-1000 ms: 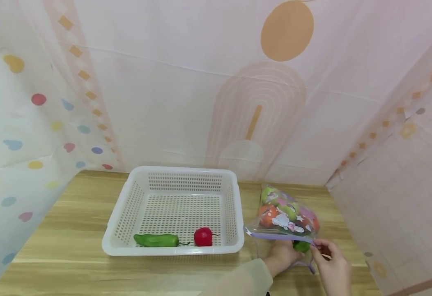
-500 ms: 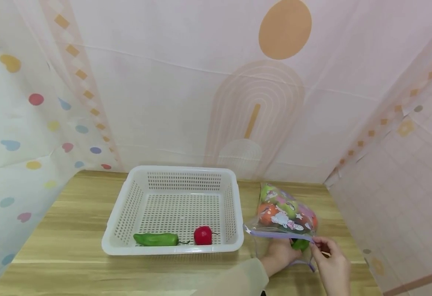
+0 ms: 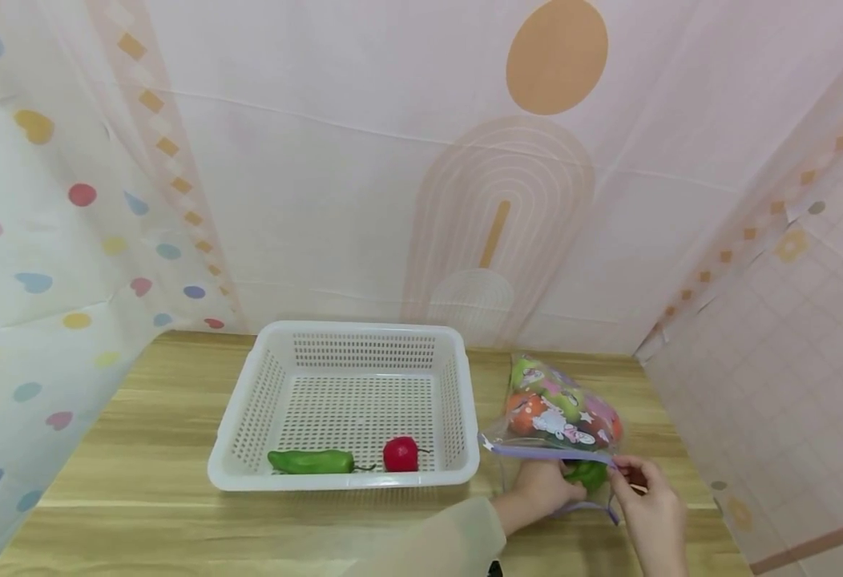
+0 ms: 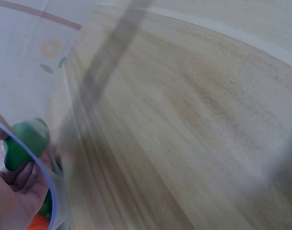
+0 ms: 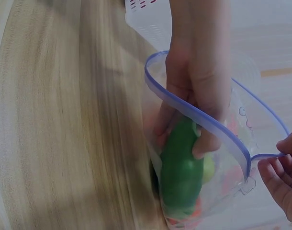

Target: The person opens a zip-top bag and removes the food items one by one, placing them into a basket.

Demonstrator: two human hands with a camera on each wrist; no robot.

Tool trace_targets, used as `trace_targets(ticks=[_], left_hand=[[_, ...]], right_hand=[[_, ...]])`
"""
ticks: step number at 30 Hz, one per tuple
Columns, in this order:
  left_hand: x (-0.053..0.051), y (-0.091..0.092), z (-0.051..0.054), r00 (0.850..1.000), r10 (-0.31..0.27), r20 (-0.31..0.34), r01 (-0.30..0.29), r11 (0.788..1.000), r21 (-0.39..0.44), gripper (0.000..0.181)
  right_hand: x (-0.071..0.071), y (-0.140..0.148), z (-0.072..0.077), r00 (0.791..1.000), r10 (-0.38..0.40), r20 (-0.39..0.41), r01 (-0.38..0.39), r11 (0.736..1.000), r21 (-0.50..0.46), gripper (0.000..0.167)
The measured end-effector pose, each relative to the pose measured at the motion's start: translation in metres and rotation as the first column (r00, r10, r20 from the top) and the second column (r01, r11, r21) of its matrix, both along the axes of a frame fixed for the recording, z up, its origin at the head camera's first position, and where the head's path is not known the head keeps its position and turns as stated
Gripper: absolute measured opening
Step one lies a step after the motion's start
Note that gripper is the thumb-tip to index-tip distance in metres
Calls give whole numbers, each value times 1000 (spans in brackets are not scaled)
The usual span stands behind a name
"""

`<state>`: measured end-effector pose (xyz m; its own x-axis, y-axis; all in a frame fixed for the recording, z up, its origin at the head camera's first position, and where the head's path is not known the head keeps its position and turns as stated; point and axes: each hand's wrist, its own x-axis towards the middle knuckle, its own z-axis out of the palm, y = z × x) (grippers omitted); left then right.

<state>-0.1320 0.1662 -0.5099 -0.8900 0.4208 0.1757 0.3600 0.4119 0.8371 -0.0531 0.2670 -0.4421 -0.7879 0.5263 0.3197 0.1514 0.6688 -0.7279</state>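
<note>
My left hand [image 3: 540,486] reaches inside the mouth of a clear zip bag [image 3: 562,409] with printed cartoon figures and a purple zip edge. It grips a green pepper [image 5: 182,167], thumb on one side and fingers on the other. The same pepper [image 4: 28,143] shows beside the hand in the left wrist view. With thumb and fingertips, my right hand [image 3: 648,509] pinches the right corner of the bag's rim and holds the mouth apart. Orange, green and red produce fills the bag's far end; the print partly hides it.
Left of the bag stands a white perforated plastic basket [image 3: 342,326]. Inside it lie a long green chili pepper [image 3: 311,462] and a small round red pepper [image 3: 401,454]. Printed curtains [image 3: 320,200] surround the wooden tabletop [image 3: 140,449] at the back and sides.
The left hand has shifted slightly left within the bag's mouth, and more of the green pepper shows. The right hand keeps its pinch on the rim. The head view has shifted a little.
</note>
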Motion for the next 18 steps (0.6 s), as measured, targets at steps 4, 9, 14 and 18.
trace_targets(ticks=[4,9,14,18], left_hand=[[0,-8,3,1000,-5,-9,5,1000,4,52],[1,-19,2,1000,-21,-14,21,999,-28,22],[3,-29,6,997,-36,-66,28,994,-109,19],[8,-34,15,995,-60,-85,45,984,-172,21]], right_hand=[[0,-1,1,1000,-5,7,5,1000,7,13],[1,-2,2,1000,-5,20,5,1000,13,12],[0,-2,4,1000,21,2,-21,1000,12,13],[1,-1,5,1000,28,-8,-28,1000,9,13]])
